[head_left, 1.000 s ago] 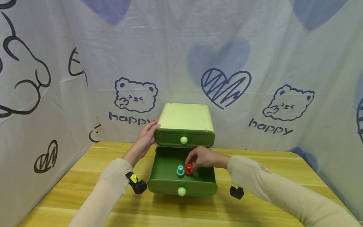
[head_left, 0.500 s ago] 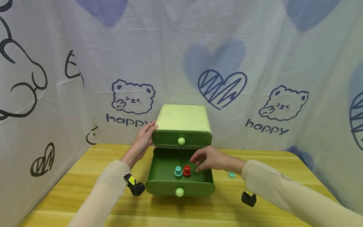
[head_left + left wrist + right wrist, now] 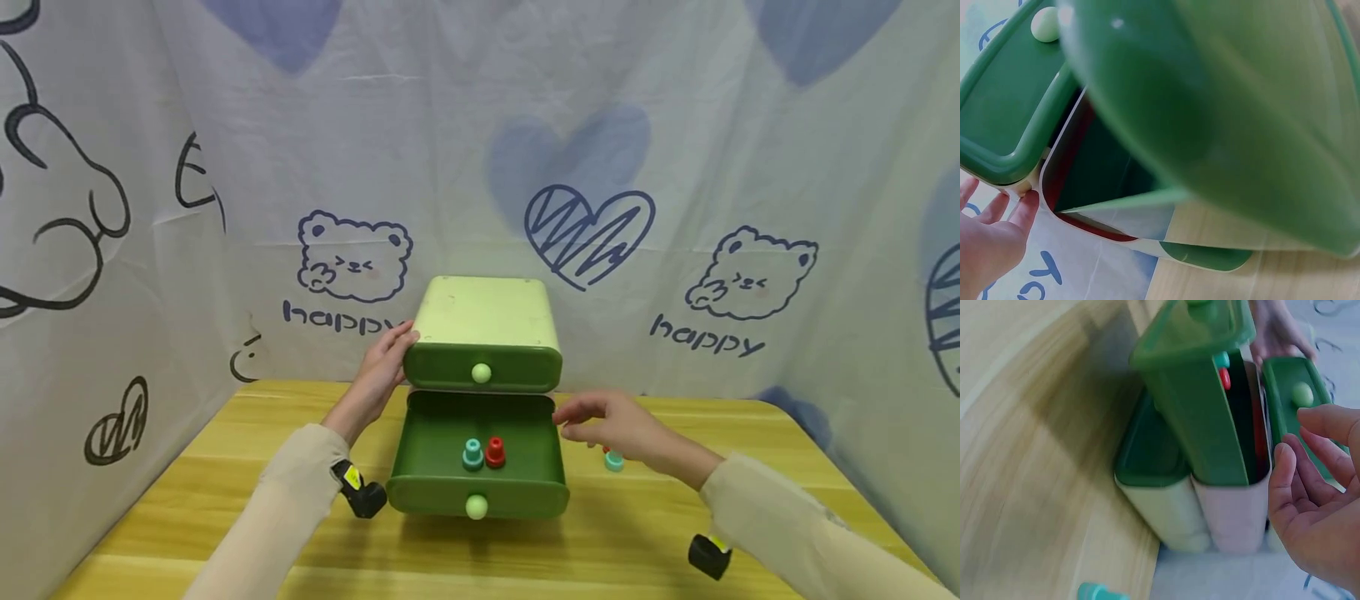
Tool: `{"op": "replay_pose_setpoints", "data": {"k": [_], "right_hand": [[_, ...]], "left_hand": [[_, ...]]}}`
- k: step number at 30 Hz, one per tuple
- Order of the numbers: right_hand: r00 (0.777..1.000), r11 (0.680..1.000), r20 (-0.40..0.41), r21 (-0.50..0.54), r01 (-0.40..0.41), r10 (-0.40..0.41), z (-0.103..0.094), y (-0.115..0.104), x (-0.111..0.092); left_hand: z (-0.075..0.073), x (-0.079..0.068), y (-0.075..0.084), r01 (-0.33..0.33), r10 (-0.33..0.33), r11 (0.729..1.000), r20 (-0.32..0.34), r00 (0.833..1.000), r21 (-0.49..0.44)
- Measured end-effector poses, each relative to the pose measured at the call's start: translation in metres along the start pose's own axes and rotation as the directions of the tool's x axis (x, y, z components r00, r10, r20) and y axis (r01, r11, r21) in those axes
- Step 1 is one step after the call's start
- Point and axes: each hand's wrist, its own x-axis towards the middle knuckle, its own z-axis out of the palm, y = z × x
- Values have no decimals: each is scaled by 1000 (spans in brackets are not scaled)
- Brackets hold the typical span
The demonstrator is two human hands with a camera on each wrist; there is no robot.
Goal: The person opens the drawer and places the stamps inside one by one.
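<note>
A small drawer cabinet (image 3: 487, 312) has a pale yellow-green top and green drawers. Its middle drawer (image 3: 480, 494) is pulled out. Inside it, a teal stepped peg (image 3: 472, 456) and a red stepped peg (image 3: 495, 453) stand upright side by side. My left hand (image 3: 378, 367) rests against the cabinet's upper left side, its fingers (image 3: 996, 209) touching the edge of the top section. To the right of the pulled-out drawer, my right hand (image 3: 618, 425) hovers with loosely bent fingers and holds nothing. In the right wrist view its thumb and fingertips are apart.
On the table right of the cabinet lies a teal piece (image 3: 613, 461), with a bit of red (image 3: 606, 449) behind it, mostly hidden by my right hand. The top drawer (image 3: 517, 368) and bottom drawer (image 3: 1150, 447) are closed. A printed cloth (image 3: 465, 167) hangs behind the table.
My right hand has let go of the red peg, leaving it beside the teal peg, and has moved right out of the drawer. The left hand stays on the cabinet.
</note>
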Motion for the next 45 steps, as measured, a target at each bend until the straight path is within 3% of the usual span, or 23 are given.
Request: {"op": "replay_pose_setpoints", "data": {"k": [9,19,25,33,45], "right_hand": [[988,998,-147,4,-56,56,-19,35,-17],[961,994,-266,-53,-98,80,-21,71,-12],[951,989,-294,-80,-121,93,-14,95,-9],[946,988,-320,-123,-94,50,2,118,-5],[942,986,-330,-124,-108,61,9,127,-3]], "left_hand": [[2,2,2,-12,12,1000,-1,1000,-8],[2,2,-2,0,0,1000,-10,1000,1],[0,1,-6,12,-12,1000,-15,1000,10],[-1,-1,-7,24,-24,1000,-21,1000,8],[2,1,-4,-4,4,1000,-17,1000,6]]}}
